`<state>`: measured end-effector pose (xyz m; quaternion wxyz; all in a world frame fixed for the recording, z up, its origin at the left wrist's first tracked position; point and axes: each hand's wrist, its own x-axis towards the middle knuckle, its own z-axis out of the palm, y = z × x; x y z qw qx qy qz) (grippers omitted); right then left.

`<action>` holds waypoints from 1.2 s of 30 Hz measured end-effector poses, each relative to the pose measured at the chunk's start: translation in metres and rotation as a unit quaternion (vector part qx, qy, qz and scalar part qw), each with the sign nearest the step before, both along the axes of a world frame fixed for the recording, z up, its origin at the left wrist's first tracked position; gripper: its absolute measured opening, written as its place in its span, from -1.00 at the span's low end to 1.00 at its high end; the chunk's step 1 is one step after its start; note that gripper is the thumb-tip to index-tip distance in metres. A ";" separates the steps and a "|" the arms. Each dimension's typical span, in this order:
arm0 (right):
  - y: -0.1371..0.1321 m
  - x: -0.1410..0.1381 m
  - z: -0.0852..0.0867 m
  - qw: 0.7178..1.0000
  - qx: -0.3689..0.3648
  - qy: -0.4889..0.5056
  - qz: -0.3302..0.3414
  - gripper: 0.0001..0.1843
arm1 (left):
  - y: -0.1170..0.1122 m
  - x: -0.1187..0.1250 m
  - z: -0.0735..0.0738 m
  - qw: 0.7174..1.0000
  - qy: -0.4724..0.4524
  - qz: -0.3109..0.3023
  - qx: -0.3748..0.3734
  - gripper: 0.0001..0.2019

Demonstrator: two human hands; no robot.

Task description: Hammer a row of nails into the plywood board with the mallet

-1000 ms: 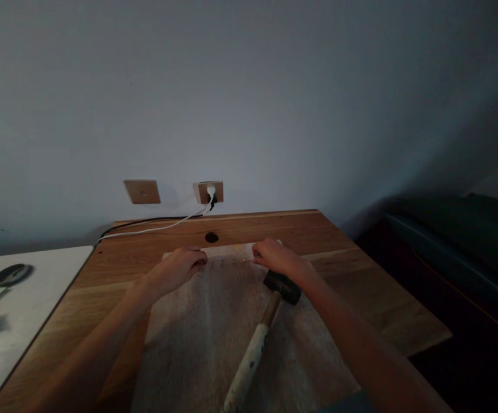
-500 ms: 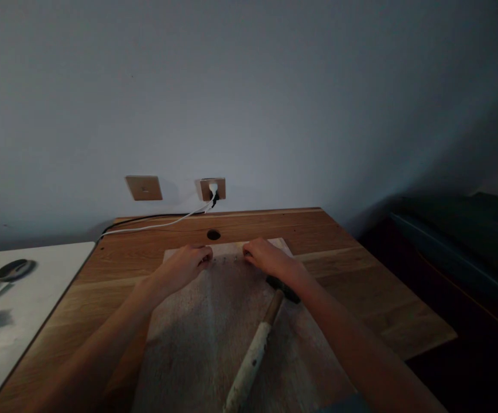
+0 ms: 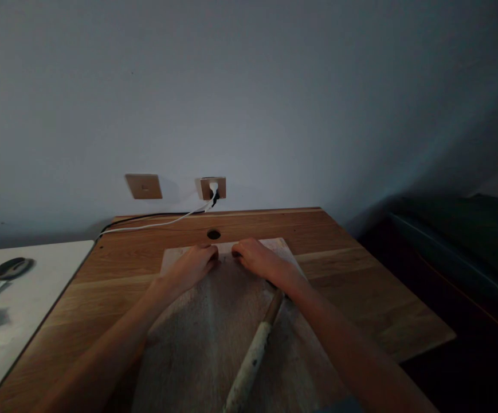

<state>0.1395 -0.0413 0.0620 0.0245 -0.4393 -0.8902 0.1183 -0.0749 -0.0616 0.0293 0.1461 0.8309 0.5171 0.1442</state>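
Both my hands rest near the far edge of a pale board [image 3: 197, 344] that lies on the wooden desk [image 3: 352, 287]. My left hand [image 3: 197, 264] and my right hand [image 3: 255, 259] sit close together, fingers curled down and pinched against the board. What the fingertips hold is too small to make out in the dim light. A hammer [image 3: 253, 355] with a pale worn handle lies on the board under my right forearm, and its dark head is hidden by my wrist.
A round cable hole [image 3: 213, 234] sits in the desk behind the board. A white cable [image 3: 154, 225] runs to a wall socket [image 3: 211, 187], beside a second wall plate [image 3: 143, 186]. A white table [image 3: 12, 310] with small items stands at the left. Dark furniture [image 3: 459, 241] is at the right.
My right hand has slid left along the board's far edge toward my left hand, covering the row of small nails seen earlier. The hammer has not moved.
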 end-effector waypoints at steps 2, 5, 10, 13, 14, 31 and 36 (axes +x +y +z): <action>-0.001 -0.001 0.003 1.000 0.011 0.012 0.005 -0.72 | 0.001 0.002 -0.004 1.000 -0.009 0.009 0.007 -0.91; -0.003 -0.005 0.006 0.999 0.025 0.031 0.011 -0.71 | 0.002 0.002 -0.006 0.999 -0.029 0.020 0.011 -0.91; -0.002 -0.021 -0.001 0.999 0.010 0.030 0.032 -0.76 | -0.002 -0.003 0.004 1.000 -0.025 -0.016 -0.006 -0.77; -0.001 -0.025 -0.006 0.999 0.014 0.025 0.039 -0.72 | -0.004 -0.005 0.008 0.999 -0.006 -0.038 -0.006 -0.71; -0.002 -0.024 -0.008 0.999 0.017 0.023 0.044 -0.70 | -0.004 -0.004 0.009 0.999 0.003 -0.037 0.001 -0.72; -0.004 -0.013 -0.006 0.994 0.028 0.072 0.079 -0.69 | -0.006 -0.002 0.008 0.999 -0.037 0.005 0.015 -0.88; -0.014 0.002 0.002 0.990 -0.016 0.129 0.058 -0.72 | -0.020 -0.007 0.016 0.995 -0.069 -0.075 -0.018 -0.89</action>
